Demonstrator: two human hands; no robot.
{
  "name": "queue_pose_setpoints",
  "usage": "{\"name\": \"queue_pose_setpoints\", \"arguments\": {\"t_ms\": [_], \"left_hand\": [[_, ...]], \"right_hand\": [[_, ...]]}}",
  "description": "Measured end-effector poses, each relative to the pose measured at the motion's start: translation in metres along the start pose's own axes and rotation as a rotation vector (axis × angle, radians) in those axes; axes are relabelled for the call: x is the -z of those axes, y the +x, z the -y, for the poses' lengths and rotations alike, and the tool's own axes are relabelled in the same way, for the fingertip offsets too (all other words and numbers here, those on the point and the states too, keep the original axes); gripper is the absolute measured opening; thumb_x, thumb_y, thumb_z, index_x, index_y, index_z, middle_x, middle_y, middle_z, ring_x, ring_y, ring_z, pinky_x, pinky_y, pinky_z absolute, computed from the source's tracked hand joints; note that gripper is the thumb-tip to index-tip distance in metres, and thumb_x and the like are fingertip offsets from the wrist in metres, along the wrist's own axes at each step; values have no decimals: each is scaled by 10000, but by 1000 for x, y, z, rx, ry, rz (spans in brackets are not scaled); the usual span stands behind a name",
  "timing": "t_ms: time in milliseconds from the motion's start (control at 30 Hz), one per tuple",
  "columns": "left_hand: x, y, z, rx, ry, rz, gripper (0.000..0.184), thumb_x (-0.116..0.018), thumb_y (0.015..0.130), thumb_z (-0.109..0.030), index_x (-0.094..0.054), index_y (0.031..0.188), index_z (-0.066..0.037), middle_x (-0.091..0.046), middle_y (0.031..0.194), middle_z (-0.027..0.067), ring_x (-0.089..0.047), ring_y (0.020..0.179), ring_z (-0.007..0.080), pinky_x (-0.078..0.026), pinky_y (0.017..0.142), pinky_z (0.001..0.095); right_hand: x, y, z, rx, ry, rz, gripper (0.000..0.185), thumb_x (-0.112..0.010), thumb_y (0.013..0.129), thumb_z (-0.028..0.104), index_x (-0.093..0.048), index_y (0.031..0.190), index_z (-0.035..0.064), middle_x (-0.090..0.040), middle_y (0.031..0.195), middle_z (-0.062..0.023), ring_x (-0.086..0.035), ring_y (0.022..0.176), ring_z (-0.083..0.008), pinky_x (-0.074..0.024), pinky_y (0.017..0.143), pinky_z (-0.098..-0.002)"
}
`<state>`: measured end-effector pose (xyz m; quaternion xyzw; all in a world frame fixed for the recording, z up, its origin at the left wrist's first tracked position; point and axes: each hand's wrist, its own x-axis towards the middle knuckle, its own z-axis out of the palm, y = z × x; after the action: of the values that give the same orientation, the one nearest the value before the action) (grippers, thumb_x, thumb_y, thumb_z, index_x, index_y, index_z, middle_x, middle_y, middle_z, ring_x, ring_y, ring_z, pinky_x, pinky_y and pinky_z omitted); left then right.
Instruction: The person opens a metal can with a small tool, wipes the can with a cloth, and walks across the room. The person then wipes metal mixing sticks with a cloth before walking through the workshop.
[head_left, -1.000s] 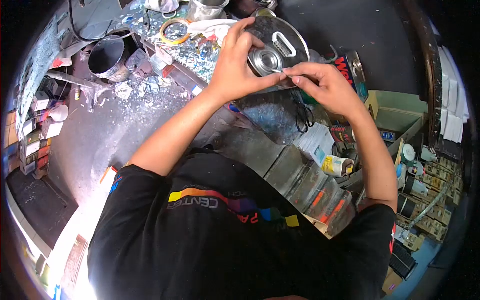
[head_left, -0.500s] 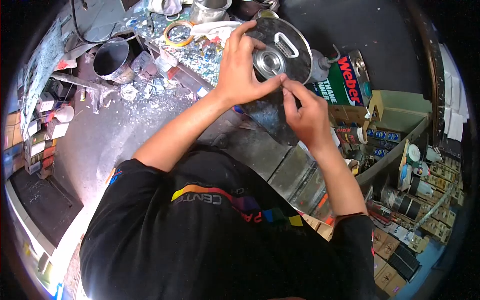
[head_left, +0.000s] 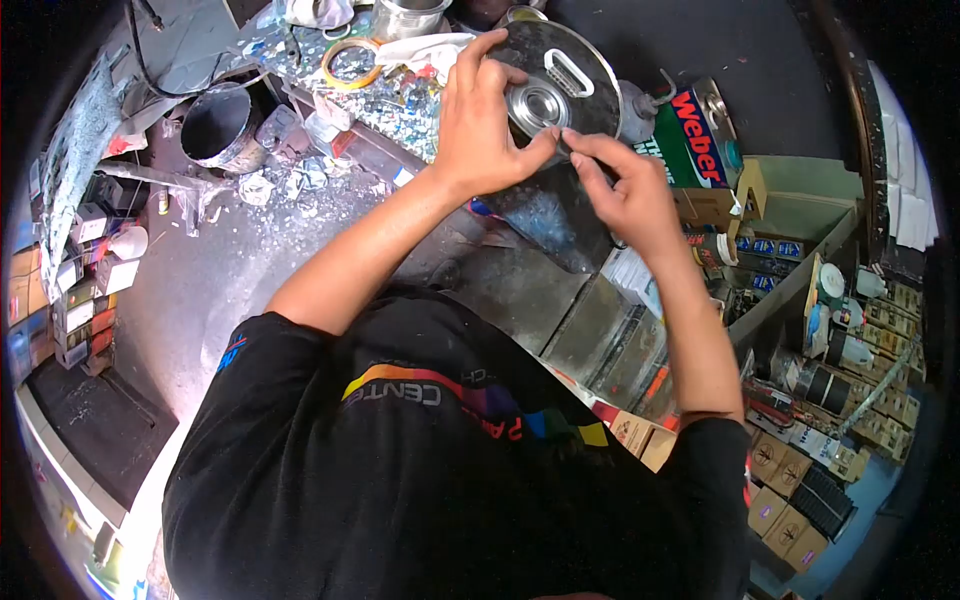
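Note:
A round metal can (head_left: 592, 112) with a dark, scuffed top stands in front of me. Its top carries a silver ring-shaped spout (head_left: 541, 105) and a white carry handle (head_left: 569, 75). My left hand (head_left: 482, 130) grips the top from the left, fingers bent near the rim and thumb stretched to the spout's near edge. My right hand (head_left: 625, 190) is at the can's near edge, its index finger and thumb drawn close beside my left thumb. Anything between those fingertips is too small to make out.
A Weber thinner can (head_left: 703, 140) and a grey bottle (head_left: 636, 115) stand right of the can. A tape roll (head_left: 350, 64), a white cloth (head_left: 420, 50) and a silver tin (head_left: 410, 18) are back left. A dark bucket (head_left: 220, 128) sits left; cardboard boxes (head_left: 785, 520) lie lower right.
My right hand has shifted slightly right and up, and its fingertips have moved a little along the can's near edge. My left hand keeps its grip. The view has shifted slightly.

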<state>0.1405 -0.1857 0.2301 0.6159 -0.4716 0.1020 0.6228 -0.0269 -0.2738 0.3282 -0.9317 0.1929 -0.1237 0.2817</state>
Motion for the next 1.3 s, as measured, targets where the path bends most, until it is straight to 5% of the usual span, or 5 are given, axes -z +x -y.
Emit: {"name": "queue_pose_setpoints", "arguments": {"t_ms": [300, 633, 800, 1133, 1300], "left_hand": [[9, 1, -1, -52, 33, 45, 620, -815, 649, -317, -516, 1082, 11, -421, 1358, 264, -464, 1192, 436, -399, 993, 482], [6, 0, 3, -32, -3, 37, 549, -791, 696, -283, -538, 1084, 11, -426, 1363, 260, -452, 1245, 427, -398, 1018, 484], [3, 1, 6, -66, 2, 5, 535, -788, 667, -270, -531, 1050, 0, -443, 1342, 246, -474, 1168, 421, -403, 975, 475], [7, 2, 8, -123, 29, 45, 527, -777, 722, -302, -537, 1073, 8, -452, 1324, 266, -497, 1151, 426, -417, 958, 481], [7, 1, 14, -127, 10, 64, 468, -757, 749, -311, -567, 1037, 5, -483, 1300, 234, -496, 1154, 403, -407, 970, 467]], "right_hand": [[-42, -25, 18, 102, -443, -344, 244, -678, 882, 118, -711, 1124, 123, -644, 743, -143, -642, 647, -368, -503, 550, -431], [-8, -2, 0, 25, -9, -48, 240, -654, 923, 140, -708, 1141, 56, -737, 1048, -116, -700, 729, -148, -504, 560, -277], [-37, -11, 4, 200, -108, -344, 201, -672, 883, 71, -717, 1079, 57, -718, 920, -166, -707, 758, -302, -527, 586, -386], [-52, -30, 30, -25, -532, -368, 257, -691, 883, 115, -715, 1139, 114, -699, 879, -137, -673, 718, -310, -534, 618, -374], [-37, -15, 28, -2, -28, -307, 252, -648, 915, 210, -709, 1136, 106, -709, 978, -184, -672, 690, -338, -546, 701, -398]]}}
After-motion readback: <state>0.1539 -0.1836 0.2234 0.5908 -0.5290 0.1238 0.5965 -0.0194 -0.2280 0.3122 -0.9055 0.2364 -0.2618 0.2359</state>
